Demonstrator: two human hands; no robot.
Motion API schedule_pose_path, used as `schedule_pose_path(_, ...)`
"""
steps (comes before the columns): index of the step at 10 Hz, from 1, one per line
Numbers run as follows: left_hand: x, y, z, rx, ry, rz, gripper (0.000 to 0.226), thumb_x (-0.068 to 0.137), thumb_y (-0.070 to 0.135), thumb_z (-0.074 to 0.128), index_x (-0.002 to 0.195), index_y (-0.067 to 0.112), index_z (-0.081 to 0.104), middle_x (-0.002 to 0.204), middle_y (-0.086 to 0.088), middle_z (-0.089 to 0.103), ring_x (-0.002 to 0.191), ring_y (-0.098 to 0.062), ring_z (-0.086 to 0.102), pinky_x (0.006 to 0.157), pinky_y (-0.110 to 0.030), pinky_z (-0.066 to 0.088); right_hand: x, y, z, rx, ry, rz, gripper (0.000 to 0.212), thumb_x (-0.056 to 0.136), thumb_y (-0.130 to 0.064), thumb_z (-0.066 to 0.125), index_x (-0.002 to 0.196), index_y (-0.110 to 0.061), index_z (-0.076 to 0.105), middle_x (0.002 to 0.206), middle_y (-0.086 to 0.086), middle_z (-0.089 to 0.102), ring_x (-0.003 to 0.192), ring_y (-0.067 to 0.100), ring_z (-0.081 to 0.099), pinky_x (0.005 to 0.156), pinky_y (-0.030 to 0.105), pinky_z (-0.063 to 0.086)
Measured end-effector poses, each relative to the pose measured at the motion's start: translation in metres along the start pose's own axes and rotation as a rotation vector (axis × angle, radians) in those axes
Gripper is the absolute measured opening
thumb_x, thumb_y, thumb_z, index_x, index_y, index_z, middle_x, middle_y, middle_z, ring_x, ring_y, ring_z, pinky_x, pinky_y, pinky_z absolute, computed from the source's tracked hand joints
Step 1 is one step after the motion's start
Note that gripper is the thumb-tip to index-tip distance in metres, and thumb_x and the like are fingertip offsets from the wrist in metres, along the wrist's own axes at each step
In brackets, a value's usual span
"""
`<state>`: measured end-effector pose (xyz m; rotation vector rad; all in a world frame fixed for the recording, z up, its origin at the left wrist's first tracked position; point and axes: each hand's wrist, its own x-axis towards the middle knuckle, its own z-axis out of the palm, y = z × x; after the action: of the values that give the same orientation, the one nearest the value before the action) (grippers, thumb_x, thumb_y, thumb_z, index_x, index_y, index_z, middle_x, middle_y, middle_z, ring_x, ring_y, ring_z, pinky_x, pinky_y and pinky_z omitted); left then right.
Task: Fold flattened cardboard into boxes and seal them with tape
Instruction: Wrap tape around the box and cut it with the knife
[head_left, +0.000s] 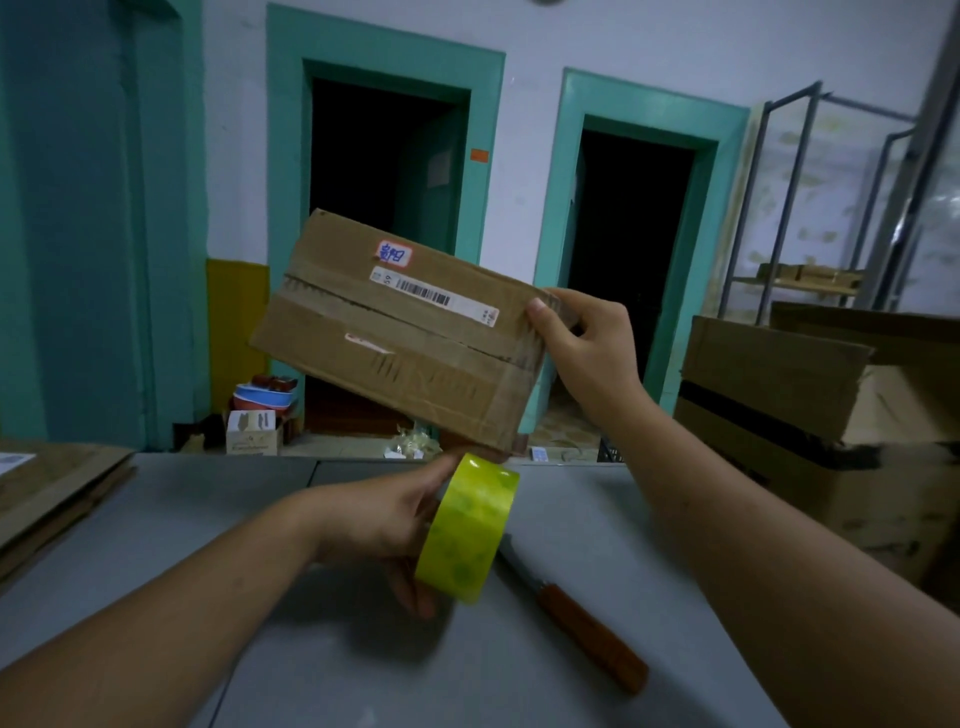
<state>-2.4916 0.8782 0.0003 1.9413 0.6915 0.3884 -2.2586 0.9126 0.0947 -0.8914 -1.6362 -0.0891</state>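
Two hands: right hand (587, 348) lifts box (400, 332), left hand (384, 525) grips tape roll (467, 527).

The near part of the grey table (156, 519) lies open on the left and at the bottom centre — passage there is unhindered. It is bounded at the left edge by flat cardboard (47, 488) and on the right by 2 stacked boxes (810, 415). To the right of centre, the surface is crossed diagonally by a knife (582, 618).
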Motion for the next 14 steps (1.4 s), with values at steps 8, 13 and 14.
schedule_pose_path(8,0.011,-0.004,-0.008,0.456,0.101,-0.057,0.111,0.079,0.016,0.092,0.163,0.019,0.020,0.133,-0.009,0.064,0.107,-0.022,0.073,0.079,-0.027,0.062,-0.007,0.011,0.000,-0.009,0.091,0.006,0.021,0.104,-0.023,0.063,0.106,-0.010,0.079,0.080,-0.012,0.069,0.080,0.008,0.067,0.068,0.023,0.053)
schedule_pose_path(13,0.011,-0.008,0.004,-0.021,-0.010,-0.028,0.082,0.100,0.009,0.069,0.150,0.052,0.021,0.105,-0.003,0.076,0.072,-0.029,0.074,0.060,-0.036,0.063,-0.013,0.000,0.001,0.045,0.103,0.074,0.021,0.104,-0.023,0.061,0.103,-0.011,0.079,0.081,-0.006,0.072,0.084,0.016,0.072,0.076,0.047,0.062)
schedule_pose_path(14,0.010,-0.009,0.001,-0.019,-0.003,-0.019,0.081,0.100,0.007,0.067,0.148,0.055,0.023,0.099,0.000,0.076,0.069,-0.025,0.074,0.059,-0.034,0.062,-0.013,0.001,0.001,0.065,0.105,0.102,0.024,0.104,-0.026,0.061,0.104,-0.010,0.079,0.084,-0.002,0.074,0.087,0.020,0.073,0.077,0.052,0.061)
